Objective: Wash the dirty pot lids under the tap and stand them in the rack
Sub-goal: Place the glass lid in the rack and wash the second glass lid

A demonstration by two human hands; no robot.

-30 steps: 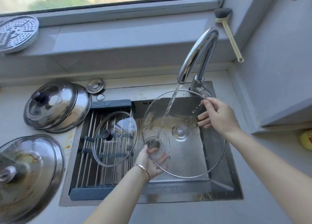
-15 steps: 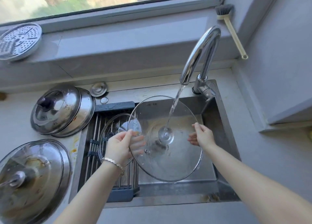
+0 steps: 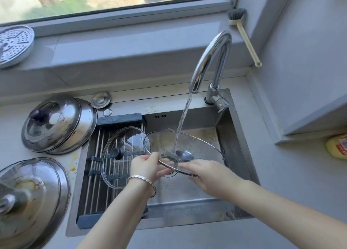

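Observation:
A large glass pot lid is held nearly flat over the sink, and water from the tap falls near its knob. My left hand grips the lid's near left rim. Over the near edge lies my right hand, its fingers reaching toward the knob. A smaller glass lid with a dark knob lies on the roll-up rack over the sink's left half.
Two stacked steel lids sit on the counter left of the sink, and two larger dirty ones at the near left. A brush leans on the sill, a perforated steamer plate far left, a yellow bottle right.
The big glass lid has tipped from upright to nearly flat under the stream. Both hands have shifted down to its near rim. The view has moved closer to the sink.

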